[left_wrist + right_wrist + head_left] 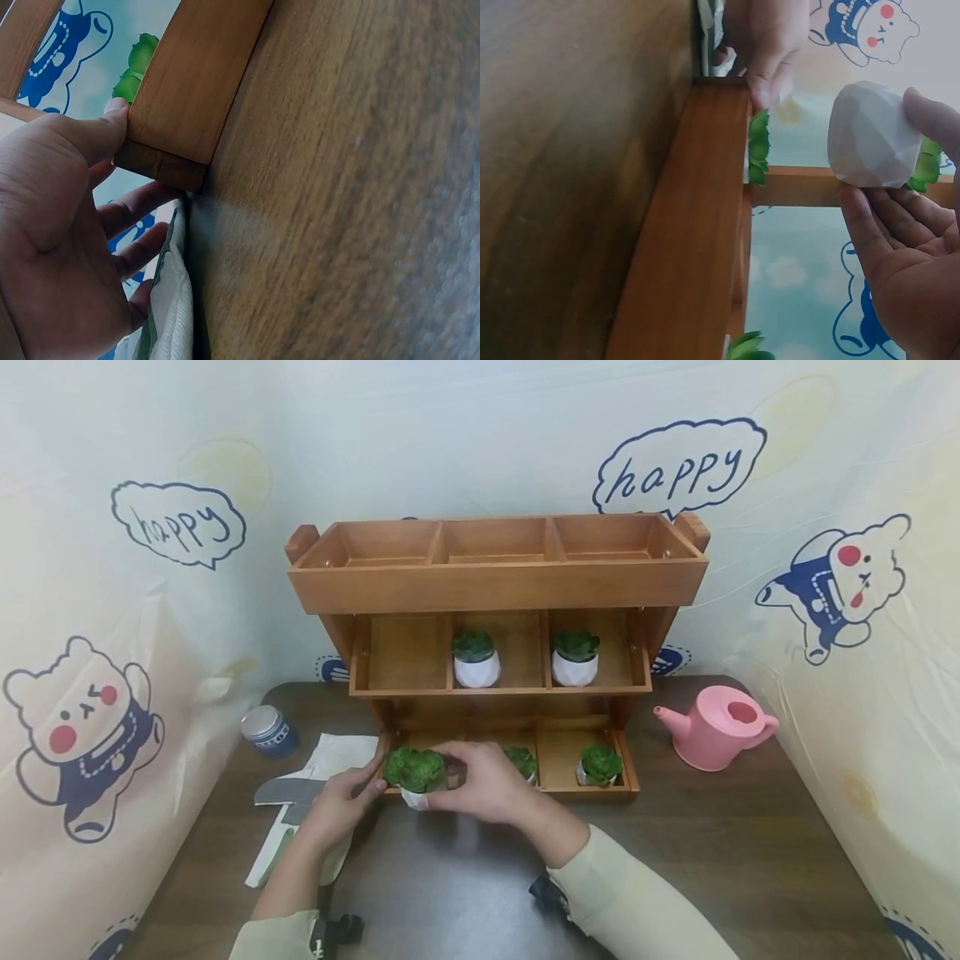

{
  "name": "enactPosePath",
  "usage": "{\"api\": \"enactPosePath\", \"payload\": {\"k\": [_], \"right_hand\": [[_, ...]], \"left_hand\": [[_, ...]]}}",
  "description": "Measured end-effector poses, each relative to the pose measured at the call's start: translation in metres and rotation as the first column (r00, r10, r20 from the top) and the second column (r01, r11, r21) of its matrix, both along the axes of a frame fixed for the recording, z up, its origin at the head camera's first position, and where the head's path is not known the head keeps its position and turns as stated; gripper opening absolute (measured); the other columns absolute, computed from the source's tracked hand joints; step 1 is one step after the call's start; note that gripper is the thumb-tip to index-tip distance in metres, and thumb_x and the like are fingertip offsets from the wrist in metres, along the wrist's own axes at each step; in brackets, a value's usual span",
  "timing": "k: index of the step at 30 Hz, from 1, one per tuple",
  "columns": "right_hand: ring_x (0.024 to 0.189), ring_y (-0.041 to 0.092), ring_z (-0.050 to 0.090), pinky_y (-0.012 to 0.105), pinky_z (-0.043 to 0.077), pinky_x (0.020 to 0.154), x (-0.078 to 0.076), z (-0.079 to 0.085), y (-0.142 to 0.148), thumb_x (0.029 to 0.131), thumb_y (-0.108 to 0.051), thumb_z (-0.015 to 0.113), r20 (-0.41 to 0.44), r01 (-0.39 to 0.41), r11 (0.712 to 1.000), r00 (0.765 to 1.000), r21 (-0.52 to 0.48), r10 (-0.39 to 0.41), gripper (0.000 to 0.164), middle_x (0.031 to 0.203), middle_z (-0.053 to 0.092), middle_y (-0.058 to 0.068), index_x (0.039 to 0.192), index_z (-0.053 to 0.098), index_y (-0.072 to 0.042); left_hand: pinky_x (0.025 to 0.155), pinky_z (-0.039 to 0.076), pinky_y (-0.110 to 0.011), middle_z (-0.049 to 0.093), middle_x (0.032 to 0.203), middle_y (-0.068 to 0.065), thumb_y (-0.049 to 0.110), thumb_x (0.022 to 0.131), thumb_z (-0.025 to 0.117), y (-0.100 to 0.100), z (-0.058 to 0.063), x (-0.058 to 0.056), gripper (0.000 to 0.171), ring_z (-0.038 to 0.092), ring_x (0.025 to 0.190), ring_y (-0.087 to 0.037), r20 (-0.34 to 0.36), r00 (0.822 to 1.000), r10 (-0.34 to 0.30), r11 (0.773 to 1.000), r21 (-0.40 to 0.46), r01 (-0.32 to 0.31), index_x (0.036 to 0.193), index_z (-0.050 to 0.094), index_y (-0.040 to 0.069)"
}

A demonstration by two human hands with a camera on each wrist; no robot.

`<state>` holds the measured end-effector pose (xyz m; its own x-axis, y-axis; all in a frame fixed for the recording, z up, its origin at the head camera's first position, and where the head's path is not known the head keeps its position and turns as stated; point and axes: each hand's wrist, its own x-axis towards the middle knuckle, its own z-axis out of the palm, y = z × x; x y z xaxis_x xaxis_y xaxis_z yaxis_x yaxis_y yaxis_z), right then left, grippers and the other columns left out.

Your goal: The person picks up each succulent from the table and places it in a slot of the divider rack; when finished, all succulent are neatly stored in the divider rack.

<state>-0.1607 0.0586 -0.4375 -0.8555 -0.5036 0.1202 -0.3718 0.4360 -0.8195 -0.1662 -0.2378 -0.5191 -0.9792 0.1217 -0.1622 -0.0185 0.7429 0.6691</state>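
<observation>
My right hand (pixel 483 781) holds a potted succulent (pixel 874 135) with a white faceted pot, thumb on one side and fingers on the other, in front of the lower left of the wooden shelf (pixel 498 589). My left hand (pixel 67 217) grips the lower tier's left front corner, its thumb on the upper edge. Close by the thumb, another green succulent (pixel 758 148) sits in that tier. Further along the tier stand a succulent (pixel 521 762) partly hidden by my right hand and one at the right (pixel 601 766). The middle tier has two more, in its centre (pixel 476 660) and right (pixel 576 658) compartments.
The top tier has three compartments. Left of the shelf lie white and grey cloth items (pixel 330 760), with a blue jar (pixel 270 732) with a pale lid behind them. A pink watering can (pixel 717 728) stands right of the shelf. A printed curtain (pixel 465 435) surrounds the table (pixel 712 852).
</observation>
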Motion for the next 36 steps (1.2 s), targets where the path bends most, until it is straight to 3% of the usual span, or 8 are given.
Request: {"api": "enactPosePath", "payload": {"k": [4, 11, 18, 23, 28, 36], "right_hand": [[0.094, 0.004, 0.068, 0.031, 0.06, 0.082, -0.004, 0.007, -0.001, 0.081, -0.045, 0.089, -0.03, -0.007, 1.0, 1.0, -0.015, 0.006, 0.06, 0.109, 0.072, -0.009, 0.13, 0.07, -0.016], [0.097, 0.003, 0.067, 0.037, 0.06, 0.09, -0.01, 0.021, -0.006, 0.081, -0.042, 0.09, -0.065, -0.009, 1.0, 0.998, -0.023, 0.008, 0.059, 0.11, 0.072, -0.01, 0.129, 0.069, -0.014], [0.094, 0.003, 0.066, 0.029, 0.059, 0.086, -0.014, 0.034, -0.01, 0.081, -0.041, 0.09, -0.098, 0.012, 1.0, 0.995, -0.019, -0.014, 0.057, 0.108, 0.071, -0.01, 0.128, 0.07, -0.014], [0.091, 0.003, 0.066, 0.023, 0.057, 0.08, -0.016, 0.042, -0.014, 0.081, -0.044, 0.089, -0.135, 0.04, 0.999, 0.99, -0.015, -0.042, 0.057, 0.106, 0.072, -0.011, 0.126, 0.071, -0.014], [0.089, 0.005, 0.066, 0.023, 0.057, 0.077, -0.017, 0.052, -0.015, 0.081, -0.05, 0.087, -0.123, 0.055, 0.998, 0.991, -0.025, -0.058, 0.059, 0.104, 0.072, -0.013, 0.126, 0.072, -0.015], [0.091, 0.002, 0.066, 0.022, 0.057, 0.08, -0.022, 0.064, -0.016, 0.082, -0.051, 0.087, -0.157, 0.044, 0.996, 0.986, -0.075, -0.055, 0.057, 0.104, 0.072, -0.015, 0.125, 0.073, -0.016]], "left_hand": [[0.112, 0.033, -0.071, 0.051, 0.155, -0.017, 0.065, 0.101, 0.051, 0.001, 0.0, 0.0, 0.068, 0.043, 0.144, -0.046, 0.023, 1.0, 0.003, 1.0, 0.003, -0.003, 0.161, 0.038, 0.035], [0.114, 0.034, -0.069, 0.055, 0.152, -0.017, 0.058, 0.102, 0.056, 0.0, -0.002, -0.001, 0.065, 0.045, 0.143, -0.044, 0.018, 1.0, 0.01, 1.0, 0.024, -0.01, 0.159, 0.041, 0.032], [0.114, 0.031, -0.07, 0.049, 0.157, -0.015, 0.058, 0.103, 0.055, 0.0, -0.002, -0.001, 0.065, 0.041, 0.146, -0.045, 0.06, 0.998, 0.015, 0.999, 0.035, -0.017, 0.161, 0.038, 0.033], [0.113, 0.031, -0.071, 0.05, 0.156, -0.015, 0.056, 0.104, 0.054, -0.001, -0.002, 0.0, 0.064, 0.042, 0.145, -0.045, 0.04, 0.999, 0.003, 0.999, 0.034, -0.004, 0.161, 0.037, 0.031], [0.111, 0.033, -0.074, 0.053, 0.153, -0.017, 0.065, 0.101, 0.051, -0.001, -0.003, -0.001, 0.069, 0.044, 0.143, -0.046, 0.044, 0.999, 0.004, 1.0, 0.016, -0.005, 0.161, 0.037, 0.033], [0.113, 0.031, -0.072, 0.049, 0.156, -0.017, 0.062, 0.103, 0.052, 0.0, -0.001, -0.001, 0.066, 0.042, 0.145, -0.046, 0.041, 0.999, 0.008, 1.0, 0.016, -0.008, 0.161, 0.038, 0.033]]}}
